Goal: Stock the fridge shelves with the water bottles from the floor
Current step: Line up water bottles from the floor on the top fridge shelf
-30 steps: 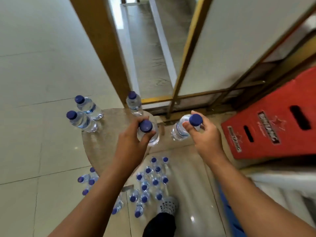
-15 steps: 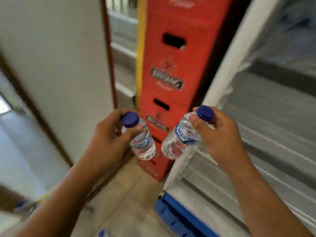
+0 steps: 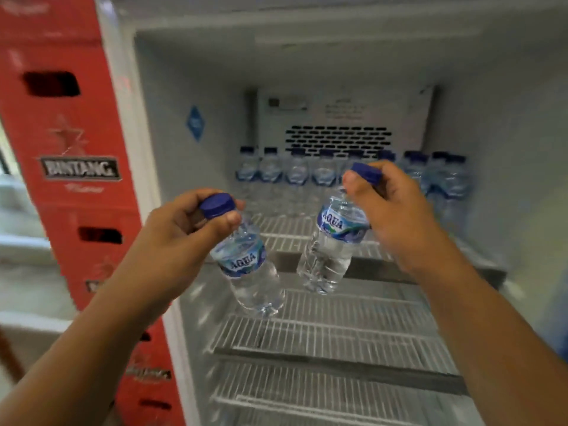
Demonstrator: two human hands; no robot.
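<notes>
Carrying: two small water bottles, one per hand, held out in front of the open fridge (image 3: 172, 124).
Left hand (image 3: 172, 238): fingers curled and pressed around the neck just under the blue cap; pinching the left bottle (image 3: 249, 265) at its top.
Left bottle: hanging below and to the right of the grip, tilted, base swung toward the fridge interior, label readable; clear of the wire shelf underneath, not touching it.
Right hand (image 3: 390, 207): thumb and fingers closed on the cap and shoulder of the right bottle (image 3: 332, 250), likewise a pinch from above.
Right bottle: dangling beneath and left of the grip, tilted, base over the front edge of the upper shelf (image 3: 285, 232); contact with it not apparent.
Reason for top grip: likely to leave the bases free for setting down upright among neighbours, and to allow one bottle per hand.
Stocked row (image 3: 310, 173): bottles standing upright along the far wall of the upper shelf, packed side by side, near part of that shelf bare.
Lower shelves (image 3: 338, 336): wire, no bottles visible.
Red crates (image 3: 67, 142): stacked just left of the fridge, well apart from the hands.
Progress, as judged: far row filled; probable next spot just in front of it.
</notes>
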